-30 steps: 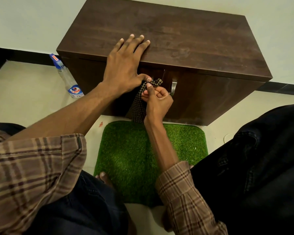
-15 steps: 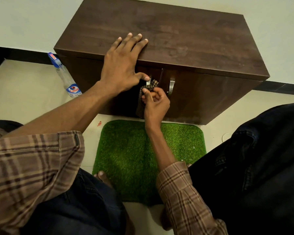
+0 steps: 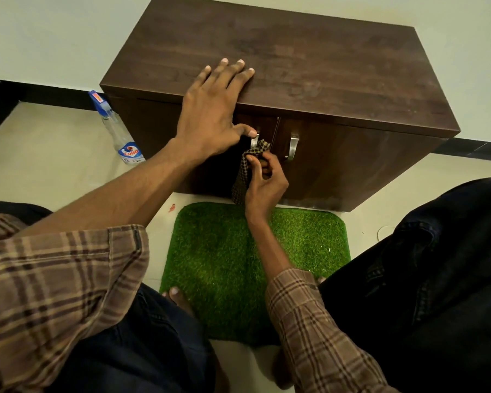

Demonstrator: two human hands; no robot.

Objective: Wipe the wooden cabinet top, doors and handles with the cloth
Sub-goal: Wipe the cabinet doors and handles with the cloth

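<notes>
Checked cloth is pinched by the right hand against the left door handle, the left hand lies spread flat on the cabinet top, and a "Colin" bottle stands at nine o'clock.

- The bottle on the floor beside the cabinet carries a blue and white label reading "Colin".
- The smaller print beneath it is too small to read.

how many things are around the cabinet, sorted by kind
cabinet: 1
door handles: 2
checked cloth: 1
spray bottle: 1
green mat: 1
total: 6
</notes>
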